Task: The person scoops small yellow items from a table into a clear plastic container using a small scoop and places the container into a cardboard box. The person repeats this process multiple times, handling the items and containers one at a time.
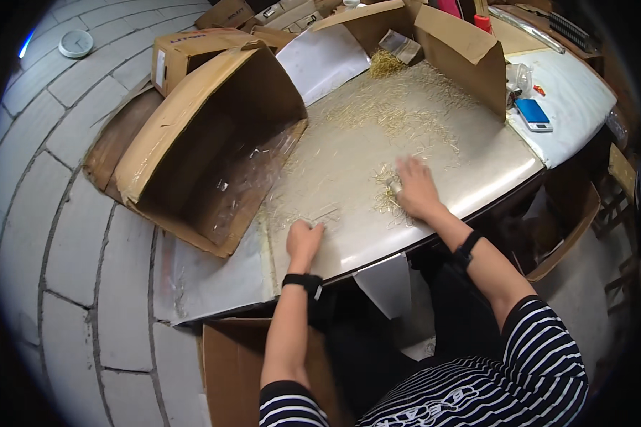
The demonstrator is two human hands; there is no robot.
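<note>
My left hand (305, 240) is closed near the front left of the table, fingers curled together. What it holds, if anything, is hidden; a few thin pins lie just beyond it. My right hand (416, 189) rests over the table farther right, with its fingers stretched forward and slightly blurred. Beside its thumb lies a small loose pile of thin gold-coloured metal pins (386, 203). A small pale object (394, 186) shows against the thumb, too unclear to name. Many more scattered pins (399, 117) spread across the far half of the table (342, 245).
A large open carton (214, 142) lies on its side at the left, clear plastic bags in its mouth. Cardboard walls (463, 64) bound the back, near a denser pin heap (386, 64). A blue-topped pocket scale (534, 115) sits right. Another carton (238, 356) stands below the front edge.
</note>
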